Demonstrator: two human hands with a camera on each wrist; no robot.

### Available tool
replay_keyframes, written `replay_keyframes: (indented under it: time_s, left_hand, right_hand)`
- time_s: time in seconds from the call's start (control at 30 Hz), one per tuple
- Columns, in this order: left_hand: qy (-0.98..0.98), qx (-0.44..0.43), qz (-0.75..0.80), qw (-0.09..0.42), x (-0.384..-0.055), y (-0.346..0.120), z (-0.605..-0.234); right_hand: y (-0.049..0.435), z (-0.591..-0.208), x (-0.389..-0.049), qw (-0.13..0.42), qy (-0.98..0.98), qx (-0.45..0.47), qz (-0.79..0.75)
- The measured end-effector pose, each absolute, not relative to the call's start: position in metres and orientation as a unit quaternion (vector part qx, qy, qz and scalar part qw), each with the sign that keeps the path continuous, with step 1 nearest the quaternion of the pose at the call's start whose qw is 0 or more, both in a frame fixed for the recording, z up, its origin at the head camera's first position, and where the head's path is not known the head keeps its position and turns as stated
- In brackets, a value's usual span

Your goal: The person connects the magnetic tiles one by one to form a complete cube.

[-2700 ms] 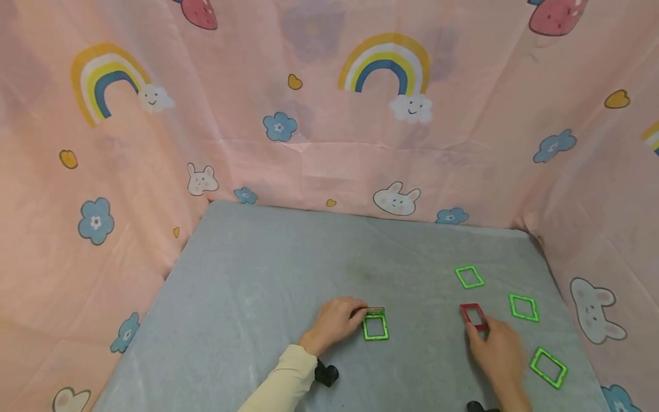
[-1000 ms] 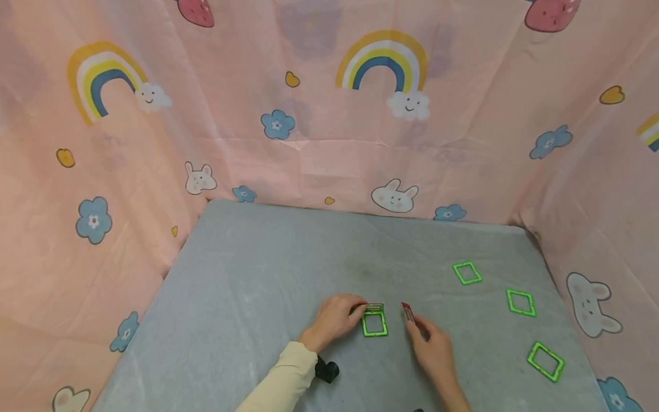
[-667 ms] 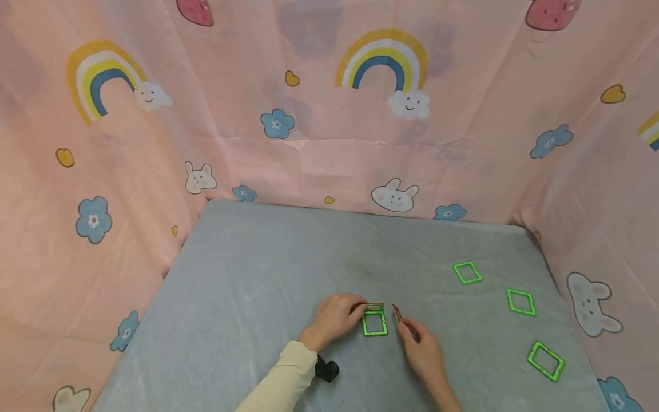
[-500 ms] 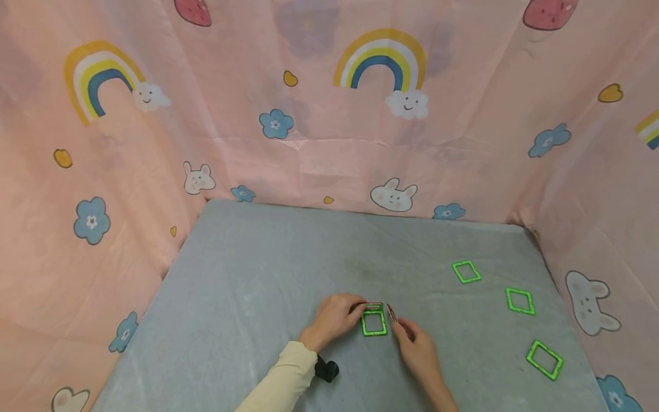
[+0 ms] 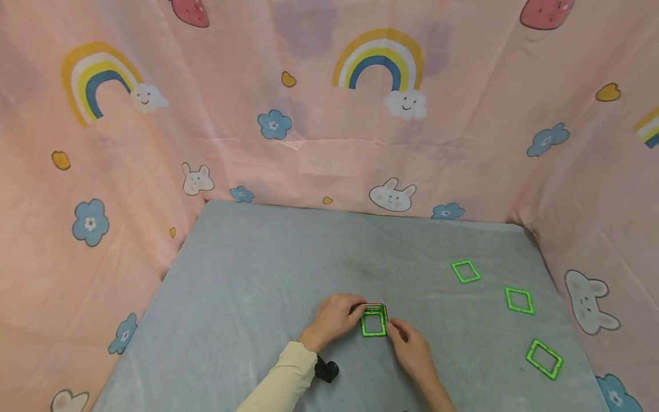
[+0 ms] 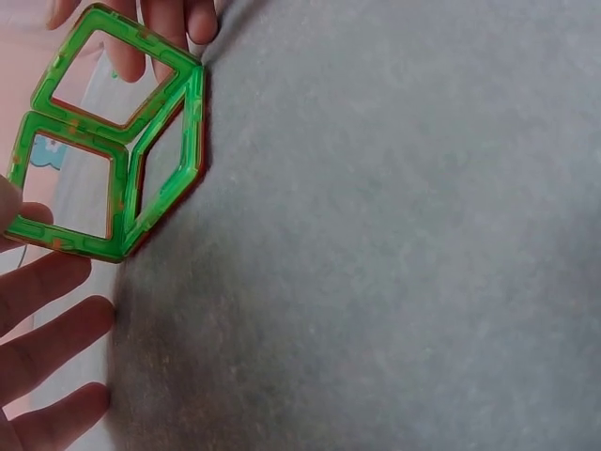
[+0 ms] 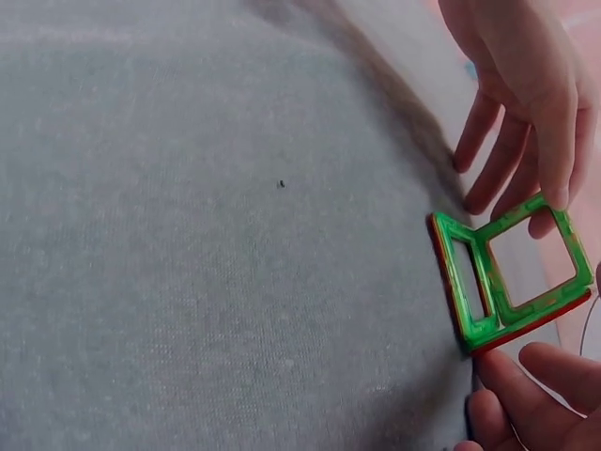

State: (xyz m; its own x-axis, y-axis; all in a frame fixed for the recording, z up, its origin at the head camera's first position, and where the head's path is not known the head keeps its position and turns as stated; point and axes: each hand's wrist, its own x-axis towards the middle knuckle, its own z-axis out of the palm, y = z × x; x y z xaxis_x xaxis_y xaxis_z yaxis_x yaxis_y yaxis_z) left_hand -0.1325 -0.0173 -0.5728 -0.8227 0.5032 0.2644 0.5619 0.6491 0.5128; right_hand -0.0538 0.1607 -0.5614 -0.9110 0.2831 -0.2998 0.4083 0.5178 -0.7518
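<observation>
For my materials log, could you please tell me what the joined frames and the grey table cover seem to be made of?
Joined frames: probably glossy, translucent plastic, judging by highlights and light passing through the green. Table cover: apparently matt fabric, showing a fine woven texture.

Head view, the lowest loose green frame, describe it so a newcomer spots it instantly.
On the grey tabletop, look right of the right hand. The loose green frame lies lower in view and looks larger than the two green frames farther back.
</observation>
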Motion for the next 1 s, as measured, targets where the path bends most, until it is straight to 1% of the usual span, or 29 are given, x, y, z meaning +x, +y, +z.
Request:
replay_keyframes:
  time_s: [0.17, 0.3, 0.4, 0.63, 0.87, 1.0]
  left_hand:
    - [-0.908, -0.297, -0.292, 0.050, -0.133, -0.014, -0.571]
    - [-0.903, -0.321, -0.279, 0.057, -0.134, -0.006, -0.567]
    - [-0.893, -0.356, -0.270, 0.060, -0.136, 0.001, -0.564]
    - [-0.848, -0.456, -0.267, 0.039, -0.144, 0.017, -0.559]
    - [-0.856, -0.445, -0.262, 0.019, -0.143, 0.016, -0.557]
    - [-0.863, -0.429, -0.267, 0.022, -0.142, 0.014, -0.555]
  right_hand:
    - [0.161, -0.562, -0.053, 0.063, 0.878, 0.179, -0.440]
    - [0.161, -0.563, -0.053, 0.057, 0.878, 0.175, -0.443]
    - [0.162, -0.563, -0.052, 0.058, 0.878, 0.174, -0.442]
    - [0.163, -0.563, -0.051, 0.065, 0.878, 0.174, -0.441]
    - [0.170, -0.561, -0.048, 0.055, 0.879, 0.163, -0.444]
    - [0.171, -0.561, -0.047, 0.056, 0.883, 0.161, -0.438]
